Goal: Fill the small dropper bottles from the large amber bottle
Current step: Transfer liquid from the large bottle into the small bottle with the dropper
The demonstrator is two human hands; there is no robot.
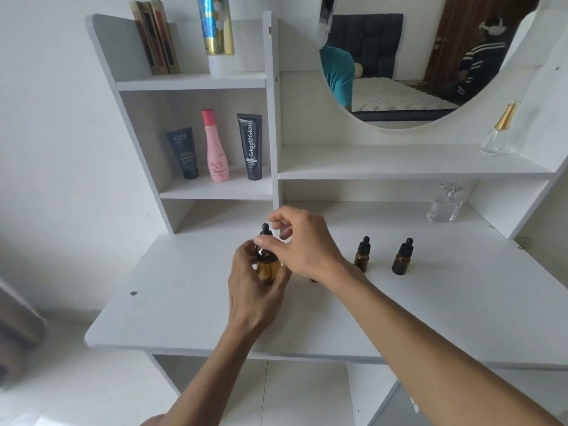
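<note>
On the white worktop, 2 small dropper bottles stand upright to the right of the hands, near each other but apart, with 3 cosmetic tubes on the shelf behind and a clear glass bottle at the back right. The left hand is wrapped around the large amber bottle near the worktop's middle, while the right hand pinches at its black dropper cap from above. I cannot tell how full the amber bottle is.

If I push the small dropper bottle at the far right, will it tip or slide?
The right small dropper bottle looks narrow and tall with its black dropper cap, so it would probably tip. It looks like glass, likely fragile. The white tabletop seems smooth, so low pushes may slide it.
</note>
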